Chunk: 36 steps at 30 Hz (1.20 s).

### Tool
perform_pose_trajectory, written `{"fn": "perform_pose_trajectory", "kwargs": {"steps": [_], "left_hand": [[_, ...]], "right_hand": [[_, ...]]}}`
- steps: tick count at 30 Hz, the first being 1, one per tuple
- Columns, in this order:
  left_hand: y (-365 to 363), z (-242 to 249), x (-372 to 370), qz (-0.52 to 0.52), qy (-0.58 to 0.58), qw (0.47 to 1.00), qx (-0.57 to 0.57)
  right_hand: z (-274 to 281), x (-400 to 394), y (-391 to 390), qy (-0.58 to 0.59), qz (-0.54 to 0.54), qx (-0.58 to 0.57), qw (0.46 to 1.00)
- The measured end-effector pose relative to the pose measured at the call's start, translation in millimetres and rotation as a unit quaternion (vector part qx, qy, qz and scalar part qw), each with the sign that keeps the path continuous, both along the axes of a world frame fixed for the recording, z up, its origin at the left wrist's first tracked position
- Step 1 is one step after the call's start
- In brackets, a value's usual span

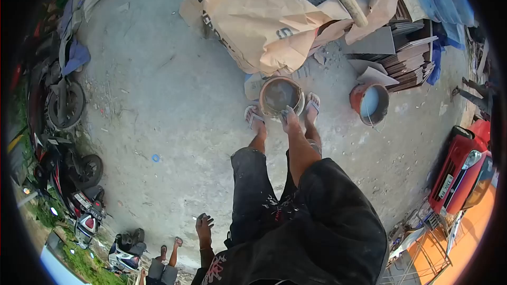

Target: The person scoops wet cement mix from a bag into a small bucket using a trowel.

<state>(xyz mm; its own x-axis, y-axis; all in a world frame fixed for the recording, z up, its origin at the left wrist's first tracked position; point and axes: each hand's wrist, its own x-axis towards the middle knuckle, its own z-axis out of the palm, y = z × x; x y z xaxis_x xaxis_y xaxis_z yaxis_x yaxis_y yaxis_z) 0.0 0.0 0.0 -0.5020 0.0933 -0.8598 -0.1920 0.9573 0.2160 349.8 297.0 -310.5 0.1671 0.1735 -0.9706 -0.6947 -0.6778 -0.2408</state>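
Note:
A round bucket (262, 104) with grey, wet-looking contents stands on the concrete between my sandalled feet. My right hand (288, 118) reaches down to its near rim, fingers closed there; whether they grip the rim or a handle is hard to make out. Away from the bucket, my left hand (204, 227) hangs low at my left side with its fingers apart and nothing in them. Just beyond the bucket lies a large brown paper cement bag (248, 16), creased and spread out.
To the right, a reddish bucket (356, 96) holds pale liquid. Behind it are stacked tiles (404, 66) and a thick pale pole (348, 2) over grey powder. Motorbikes (79, 171) line the left. A red car (457, 171) stands right. Another person (162, 272) is at lower left.

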Motion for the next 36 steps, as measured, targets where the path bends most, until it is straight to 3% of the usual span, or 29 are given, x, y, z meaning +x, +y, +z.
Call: {"fn": "perform_pose_trajectory", "kwargs": {"steps": [2, 3, 7, 9, 11, 12, 13, 14, 16, 17, 20, 22, 24, 25, 27, 29, 31, 32, 33, 35, 36], "left_hand": [[-28, 43, 36, 0.034, 0.008, 0.999, 0.013], [5, 0, 75, 0.048, 0.005, 0.999, 0.011], [6, 36, 167, 0.104, 0.068, 0.991, -0.046], [1, 50, 218, 0.097, 0.064, 0.991, -0.062], [-4, 47, 262, 0.111, 0.034, 0.990, -0.074], [-2, 42, 281, 0.087, 0.017, 0.993, -0.076], [-1, 43, 297, 0.066, 0.004, 0.994, -0.082], [-1, 44, 310, 0.075, 0.006, 0.994, -0.076], [10, 28, 330, -0.006, 0.023, 0.998, -0.050], [23, 19, 335, 0.008, 0.029, 0.999, -0.032], [92, -3, 343, 0.016, 0.031, 0.999, 0.039], [132, -23, 338, 0.022, 0.029, 0.996, 0.081], [146, -54, 332, 0.004, 0.038, 0.990, 0.133], [155, -73, 332, -0.010, 0.053, 0.984, 0.169], [208, -59, 334, -0.038, 0.064, 0.977, 0.200], [264, -43, 336, -0.008, 0.073, 0.965, 0.253], [313, -35, 343, -0.065, 0.082, 0.945, 0.308], [343, -24, 349, -0.042, 0.051, 0.938, 0.340], [367, -12, 358, -0.021, 0.019, 0.928, 0.371], [397, -36, 375, -0.075, 0.048, 0.904, 0.418], [413, -18, 381, -0.069, 0.058, 0.903, 0.421]], "right_hand": [[9, -3, -22, 0.055, -0.032, 0.035, 0.997], [-38, 20, 20, 0.053, -0.018, 0.033, 0.998], [-44, 8, 42, 0.093, -0.029, -0.029, 0.995], [-36, 23, 43, 0.097, 0.015, -0.022, 0.995], [-53, 52, 35, 0.048, 0.194, -0.093, 0.976], [-46, 63, 40, -0.007, 0.308, -0.143, 0.940], [-37, 77, 45, -0.113, 0.514, -0.102, 0.844], [-24, 92, 47, -0.215, 0.686, -0.055, 0.693], [25, 117, 63, -0.379, 0.534, 0.252, 0.712], [81, 125, 93, -0.368, 0.482, 0.333, 0.722], [270, 152, 187, -0.439, 0.465, 0.486, 0.595], [318, 164, 238, -0.507, 0.430, 0.533, 0.524], [337, 164, 287, -0.570, 0.456, 0.530, 0.431], [342, 160, 305, -0.573, 0.452, 0.542, 0.417], [342, 152, 327, -0.529, 0.594, 0.450, 0.406], [332, 137, 345, -0.555, 0.589, 0.448, 0.379], [318, 137, 344, -0.578, 0.595, 0.426, 0.362], [310, 136, 349, -0.570, 0.612, 0.424, 0.349], [312, 135, 354, -0.561, 0.629, 0.420, 0.335], [332, 137, 359, -0.543, 0.639, 0.443, 0.318], [342, 139, 357, -0.526, 0.651, 0.453, 0.308]]}}
